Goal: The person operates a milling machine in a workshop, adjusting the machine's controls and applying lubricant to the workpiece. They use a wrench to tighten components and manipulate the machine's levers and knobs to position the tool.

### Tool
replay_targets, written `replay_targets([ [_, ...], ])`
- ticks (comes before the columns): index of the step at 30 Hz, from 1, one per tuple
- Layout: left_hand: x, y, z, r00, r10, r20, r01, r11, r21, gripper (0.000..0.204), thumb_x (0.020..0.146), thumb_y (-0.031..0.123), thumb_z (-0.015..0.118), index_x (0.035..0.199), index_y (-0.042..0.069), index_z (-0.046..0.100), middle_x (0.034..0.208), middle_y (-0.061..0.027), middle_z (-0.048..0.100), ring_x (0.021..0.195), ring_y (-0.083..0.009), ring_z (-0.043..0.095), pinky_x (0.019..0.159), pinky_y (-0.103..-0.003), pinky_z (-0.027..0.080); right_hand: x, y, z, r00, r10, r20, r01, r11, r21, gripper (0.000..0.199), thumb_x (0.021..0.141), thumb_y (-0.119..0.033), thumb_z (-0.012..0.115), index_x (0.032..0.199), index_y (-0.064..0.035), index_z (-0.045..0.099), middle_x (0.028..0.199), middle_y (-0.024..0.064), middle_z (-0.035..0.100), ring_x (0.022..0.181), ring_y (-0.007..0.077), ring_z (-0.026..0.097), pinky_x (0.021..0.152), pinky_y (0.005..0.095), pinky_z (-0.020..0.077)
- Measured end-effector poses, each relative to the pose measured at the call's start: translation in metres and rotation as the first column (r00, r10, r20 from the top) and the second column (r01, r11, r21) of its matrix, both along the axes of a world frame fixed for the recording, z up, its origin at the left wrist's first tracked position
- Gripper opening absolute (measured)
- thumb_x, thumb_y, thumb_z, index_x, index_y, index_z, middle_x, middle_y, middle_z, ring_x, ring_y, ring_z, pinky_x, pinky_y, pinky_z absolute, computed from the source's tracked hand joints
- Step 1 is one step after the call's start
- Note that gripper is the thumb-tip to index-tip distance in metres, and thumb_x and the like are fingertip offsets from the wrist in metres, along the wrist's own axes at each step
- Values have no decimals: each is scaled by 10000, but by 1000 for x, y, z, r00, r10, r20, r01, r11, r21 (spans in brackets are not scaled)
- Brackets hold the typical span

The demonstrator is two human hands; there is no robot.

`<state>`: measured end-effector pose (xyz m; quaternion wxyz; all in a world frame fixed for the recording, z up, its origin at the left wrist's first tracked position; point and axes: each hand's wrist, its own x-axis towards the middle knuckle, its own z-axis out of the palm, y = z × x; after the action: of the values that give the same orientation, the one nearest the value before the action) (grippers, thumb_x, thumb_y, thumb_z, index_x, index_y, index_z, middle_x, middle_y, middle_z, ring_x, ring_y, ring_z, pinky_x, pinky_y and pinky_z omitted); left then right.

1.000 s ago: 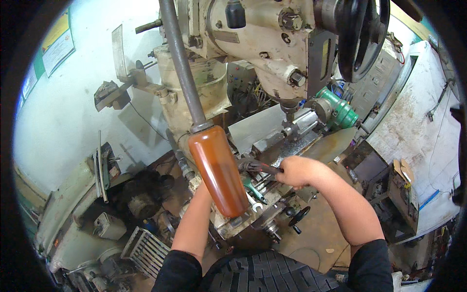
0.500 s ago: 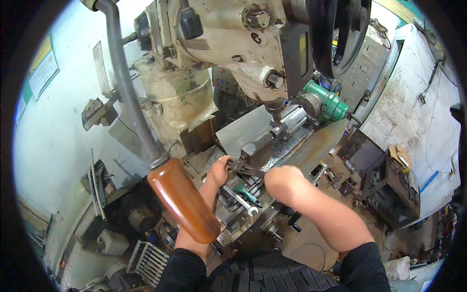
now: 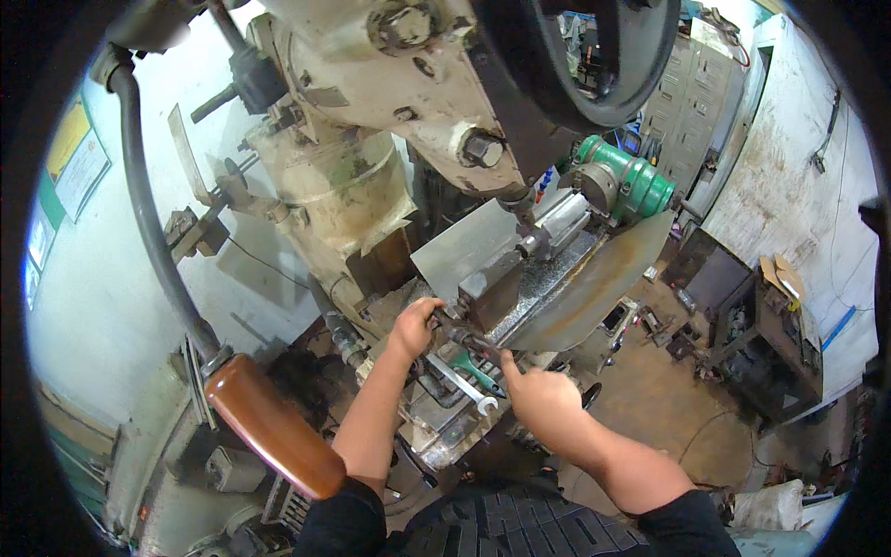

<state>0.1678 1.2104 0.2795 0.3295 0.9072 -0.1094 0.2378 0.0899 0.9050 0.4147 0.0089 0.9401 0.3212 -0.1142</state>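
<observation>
A dark metal bar-like tool (image 3: 471, 341) lies slantwise at the near end of the milling machine's vise; its exact kind is hard to make out. My left hand (image 3: 415, 327) is closed at its far left end, fingers curled around it. At the near right end my right hand (image 3: 548, 397) grips the bar, most of its fingers folded under and hidden. Just below the bar, an open-end wrench (image 3: 464, 383) rests on the machine table beside a green-handled tool (image 3: 479, 373). The cutter spindle (image 3: 527, 232) stands above the work area.
A brown lever grip (image 3: 274, 425) hangs close on the left, above my left forearm. A black handwheel (image 3: 594, 102) juts overhead. Sheet-metal guards (image 3: 594, 295) flank the chip-strewn vise area; a green motor-like unit (image 3: 640, 184) sits behind. A dark cabinet (image 3: 770, 343) stands right.
My right hand has come nearer to me, swinging the bar's right end down from nearly level to a steeper slant. My left hand stays at the other end. The whole view has shifted.
</observation>
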Motion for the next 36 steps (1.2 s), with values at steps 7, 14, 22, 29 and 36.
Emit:
replay_targets([
  [7, -8, -6, 25, 995, 61, 78, -79, 964, 254, 538, 710, -126, 578, 1202, 73, 665, 1206, -143, 676, 1175, -357, 620, 1001, -415, 515, 16, -27, -153, 997, -6, 75, -15, 959, 282, 801, 926, -168, 597, 1616, -152, 190, 954, 258, 672, 695, 390, 700, 563, 489, 565],
  [14, -32, -19, 22, 973, 227, 41, -230, 952, 203, 500, 756, -58, 611, 1224, 111, 658, 1255, -120, 663, 1181, -330, 624, 994, -410, 518, -7, -27, -129, 996, -16, 86, -16, 931, 364, 590, 1007, -244, 543, 1558, -165, 347, 821, 204, 673, 632, 391, 676, 557, 491, 551],
  [22, -29, -24, 3, 948, 305, -93, -318, 922, -219, 436, 806, -168, 542, 1175, 28, 668, 1166, -214, 681, 1107, -396, 653, 964, -403, 509, -3, 22, 50, 991, 89, 103, -102, 987, 126, 447, 869, -122, 615, 1305, -24, 605, 816, 169, 741, 762, 333, 749, 646, 446, 597],
  [29, -2, -9, -4, 951, 163, -261, -214, 960, -182, 393, 838, -150, 541, 1166, 26, 667, 1117, -193, 703, 1038, -280, 685, 921, -354, 513, 48, 41, 106, 926, 322, 198, -333, 943, 23, 130, 825, -84, 616, 898, -30, 708, 774, 173, 714, 733, 352, 730, 658, 440, 584],
  [36, -2, -7, 1, 960, 104, -259, -167, 958, -235, 401, 826, -157, 557, 1165, 29, 663, 1153, -164, 690, 1038, -284, 682, 923, -340, 516, 12, 10, 36, 991, 72, 110, -86, 988, 129, 474, 916, -80, 546, 1382, 4, 520, 789, 190, 716, 699, 372, 724, 595, 475, 573],
])
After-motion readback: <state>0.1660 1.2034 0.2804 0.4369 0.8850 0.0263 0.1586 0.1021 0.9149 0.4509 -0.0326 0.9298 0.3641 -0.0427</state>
